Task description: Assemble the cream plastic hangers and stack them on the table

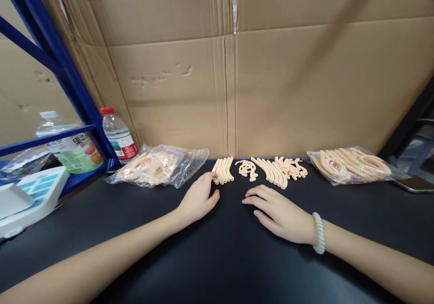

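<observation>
**Both hands flat on the dark table, in front of rows of peach plastic pieces**

Head view: The left hand (198, 200) lies on the black table (217, 258) with its fingers loosely curled and holding nothing. Its fingertips touch the near end of a small row of curved strips (224, 170) that lie side by side close to the table's far edge. The right hand (281, 213) rests palm down, fingers spread a little, empty, with a pale beaded bracelet (318, 233) at the wrist. It lies just short of a second fan of curved strips (271, 172), apart from them. Between the two rows sits a little curled piece (247, 169), and to the right of the fan a small heap of hooked pieces (291, 167).

Toward the far left edge lies a crumpled clear bag (159, 166) with more peach pieces inside. Toward the far right edge lies another filled bag (352, 164). A cardboard wall (271, 78) stands along the far edge. At the left a blue rack (68, 82) holds a red-capped water bottle (118, 135) and a drink bottle (73, 148). A white box (30, 195) sits at the left edge.
</observation>
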`<state>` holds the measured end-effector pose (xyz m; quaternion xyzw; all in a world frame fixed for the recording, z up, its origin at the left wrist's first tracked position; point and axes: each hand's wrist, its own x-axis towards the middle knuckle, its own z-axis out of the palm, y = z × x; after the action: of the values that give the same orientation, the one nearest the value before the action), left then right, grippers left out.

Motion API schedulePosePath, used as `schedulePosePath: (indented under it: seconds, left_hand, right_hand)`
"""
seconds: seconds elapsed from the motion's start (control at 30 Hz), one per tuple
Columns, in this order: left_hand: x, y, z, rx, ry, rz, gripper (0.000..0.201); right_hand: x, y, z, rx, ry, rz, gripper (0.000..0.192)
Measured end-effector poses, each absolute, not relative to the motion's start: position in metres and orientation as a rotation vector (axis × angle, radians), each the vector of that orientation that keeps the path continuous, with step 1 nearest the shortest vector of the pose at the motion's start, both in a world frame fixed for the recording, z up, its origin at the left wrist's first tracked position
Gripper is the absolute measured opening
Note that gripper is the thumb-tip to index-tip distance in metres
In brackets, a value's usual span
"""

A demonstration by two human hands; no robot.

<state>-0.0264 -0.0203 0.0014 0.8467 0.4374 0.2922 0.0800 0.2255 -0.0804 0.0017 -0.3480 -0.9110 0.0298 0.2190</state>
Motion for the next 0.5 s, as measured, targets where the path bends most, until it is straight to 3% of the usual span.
schedulePosePath:
  seconds: [0.5]
  left_hand:
    - [-0.0291, -0.0116, -0.0037, 2.497, 1.270, 0.973, 0.031]
  right_hand:
    - [0.2261, -0.0806, 0.0023, -0.948, -2.528, 0.089, 0.033]
